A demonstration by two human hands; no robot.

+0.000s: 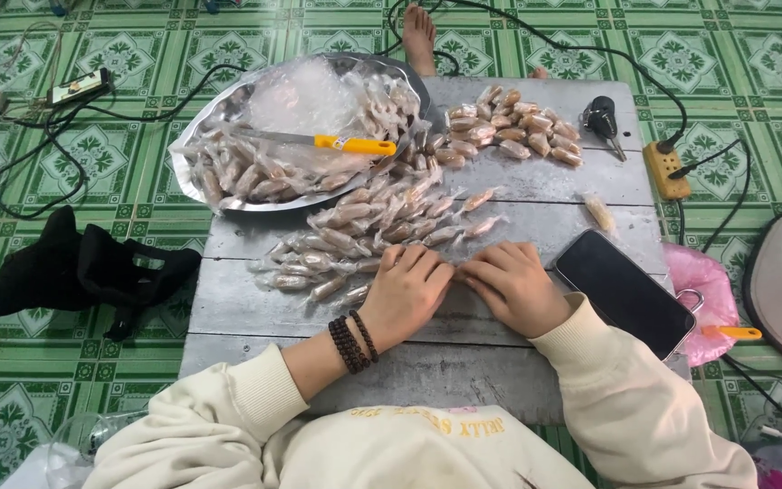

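- Nearest to me are cream sleeves, with dark bead bracelets [355, 341] on the left wrist.
- My left hand [406, 294] and right hand [513, 285] meet fingertip to fingertip on the grey board [500, 362], curled over something small pinched between them; I cannot tell what it is, since the fingers hide it.
- A black phone [624, 292] lies face up just beside the right hand.
- Just beyond the left hand a loose heap of wrapped candies [355, 240] spreads across the board.
- Farther off, a metal tray [228, 195] holds more pieces under clear plastic, with a yellow-handled knife [328, 142] on top.
- At the far right of the board sits a tidier pile of candies [509, 127], a black key [604, 118] near it.
- A bare foot [419, 36] rests on the green tiled floor [726, 63] beyond.
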